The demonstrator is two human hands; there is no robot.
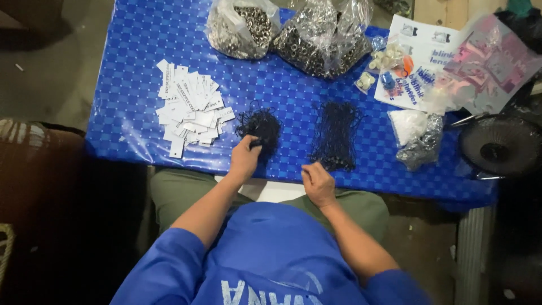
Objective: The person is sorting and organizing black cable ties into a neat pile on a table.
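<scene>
**Left hand on the tangled cords, right hand at the foot of the straight bundle**

Left hand (244,160): fingers closed down onto the near edge of the tangled clump of black cords (259,125). It looks like a pinch on a few loops, but the exact grip is hidden by the knuckles. The clump lies directly ahead of that hand, touching it, with no clear long axis, just a round knot of string.

Right hand (318,182): loosely curled at the desk's near edge, fingertips touching or just short of the near end of the straight bundle of black cords (337,137); I cannot tell if it holds any. That bundle's long axis runs away from the person, nearly in line with the right forearm, ends bunched at the near side.

The two cord piles sit side by side, apart, each in front of its own hand.

Further out on the blue checked desk (135,73): a heap of white paper tags (191,107) left of the clump, nearer the left hand. At the far edge are two clear bags of metal eyelets (288,31). On the right are small clear packets (415,133) and printed sheets (423,56).
</scene>
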